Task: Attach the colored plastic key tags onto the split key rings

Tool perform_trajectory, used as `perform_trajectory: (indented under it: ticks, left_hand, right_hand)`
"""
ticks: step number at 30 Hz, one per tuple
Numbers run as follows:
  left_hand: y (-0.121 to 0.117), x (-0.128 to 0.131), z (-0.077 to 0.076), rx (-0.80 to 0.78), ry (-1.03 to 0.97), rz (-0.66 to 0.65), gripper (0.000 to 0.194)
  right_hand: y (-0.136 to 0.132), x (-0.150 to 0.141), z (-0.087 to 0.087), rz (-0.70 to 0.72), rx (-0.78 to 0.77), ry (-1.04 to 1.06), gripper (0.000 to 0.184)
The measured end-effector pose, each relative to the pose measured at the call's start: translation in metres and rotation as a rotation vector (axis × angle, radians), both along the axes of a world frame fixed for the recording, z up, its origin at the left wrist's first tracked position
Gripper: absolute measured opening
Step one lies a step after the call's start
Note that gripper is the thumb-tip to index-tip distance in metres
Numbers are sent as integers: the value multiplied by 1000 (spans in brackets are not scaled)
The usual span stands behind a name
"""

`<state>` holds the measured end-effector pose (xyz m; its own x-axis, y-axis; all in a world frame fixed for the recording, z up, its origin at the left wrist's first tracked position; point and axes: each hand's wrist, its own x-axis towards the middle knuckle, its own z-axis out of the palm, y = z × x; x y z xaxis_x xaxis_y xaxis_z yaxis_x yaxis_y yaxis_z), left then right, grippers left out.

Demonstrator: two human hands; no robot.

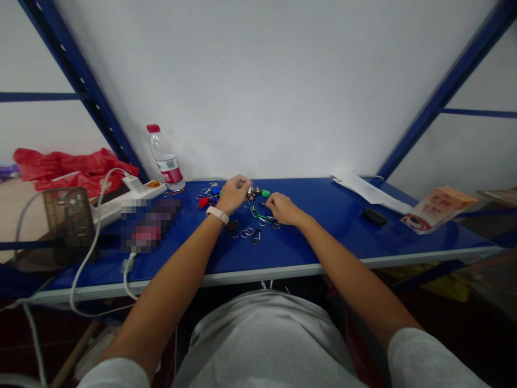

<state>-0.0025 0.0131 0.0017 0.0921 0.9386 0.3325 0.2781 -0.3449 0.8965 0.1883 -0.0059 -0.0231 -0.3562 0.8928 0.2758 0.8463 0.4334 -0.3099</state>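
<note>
My left hand (233, 195), with a pale band at the wrist, is closed at the fingertips on a small silver metal piece (250, 191) above the blue table. To its right, my right hand (284, 209) pinches with thumb and forefinger; a small dark end shows at the tips, too small to name. Between and below the hands lie a green carabiner (262, 217), loose split rings (247, 233) and a black carabiner (256, 237). Beside my left hand are a red round piece (203, 202) and a blue one (215, 190). A green round piece (265, 193) lies behind.
At the left stand a water bottle (167, 164) and a white power strip (115, 208) with cables, near a blurred-out phone-like object (147, 229). White papers (367, 193), a black oval object (375, 216) and a printed carton (438, 209) are at the right. The wall closes the back.
</note>
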Motion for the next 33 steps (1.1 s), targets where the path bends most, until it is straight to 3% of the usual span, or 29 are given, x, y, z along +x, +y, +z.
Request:
perform_trajectory:
  ticks: [5,12,25,33]
  left_hand:
    - [-2,1,0,-4,14,1,12]
    - [-3,3,0,-24,-13,-24,8]
    - [-6,4,2,-36,-7,-49,8]
    - [-9,6,4,-56,-5,-56,7]
  right_hand:
    - [2,4,1,6,-70,282,9]
    - [6,7,1,-27,-50,449,10]
    - [6,8,-2,24,-147,535,9]
    - [7,10,-2,22,-81,457,6]
